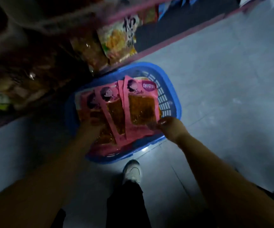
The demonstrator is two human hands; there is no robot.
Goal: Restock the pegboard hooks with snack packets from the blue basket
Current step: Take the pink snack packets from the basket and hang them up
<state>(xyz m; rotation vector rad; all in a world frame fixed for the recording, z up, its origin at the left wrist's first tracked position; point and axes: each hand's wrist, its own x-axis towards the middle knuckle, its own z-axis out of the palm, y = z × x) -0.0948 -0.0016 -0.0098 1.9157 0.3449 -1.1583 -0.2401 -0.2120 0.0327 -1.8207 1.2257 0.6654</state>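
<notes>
A blue plastic basket (pixel 169 102) with slotted walls sits on the grey tiled floor (pixel 223 79), just beside a dark shelf of snack bags (pixel 116 38). Flat, shiny pink snack packets (pixel 111 109) with clear windows fill it. The right hand (pixel 167 125) pinches the near corner of the rightmost pink packet (pixel 141 104). The left hand (pixel 91 124) reaches in among the left packets; its grip is too dark to tell. A white shoe (pixel 132 171) stands near the basket.

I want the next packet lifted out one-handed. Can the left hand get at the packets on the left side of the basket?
Probably yes. The left hand is already down in the blue basket, on the pink packets there, with nothing over them. Its grip is too dark to judge.
</notes>
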